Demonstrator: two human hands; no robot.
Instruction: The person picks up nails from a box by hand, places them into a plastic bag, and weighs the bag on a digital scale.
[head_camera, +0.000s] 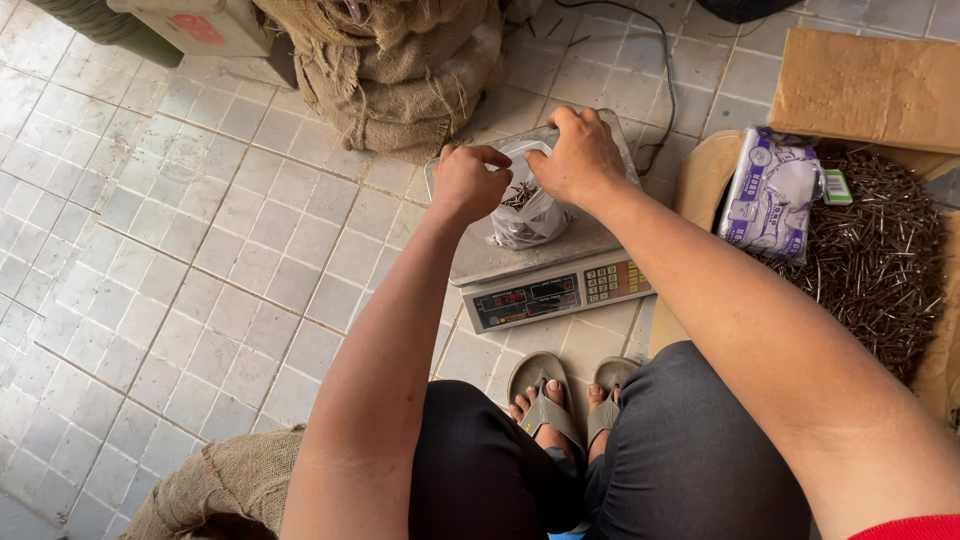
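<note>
A small clear plastic bag (530, 212) with dark nails in it stands on the steel platform of a digital scale (520, 262) on the tiled floor. My left hand (467, 182) pinches the bag's open rim on its left side. My right hand (577, 155) grips the rim on the right, and together both hands keep the mouth of the bag spread. The scale's display panel and keypad face me, just in front of my feet in sandals.
A cardboard box (872, 85) at the right holds a heap of loose nails (880, 260), with a white and purple packet (770, 195) lying on it. Burlap sacks (400, 70) stand behind the scale; another sack (225, 490) is at lower left. A black cable (665, 70) runs across the tiles.
</note>
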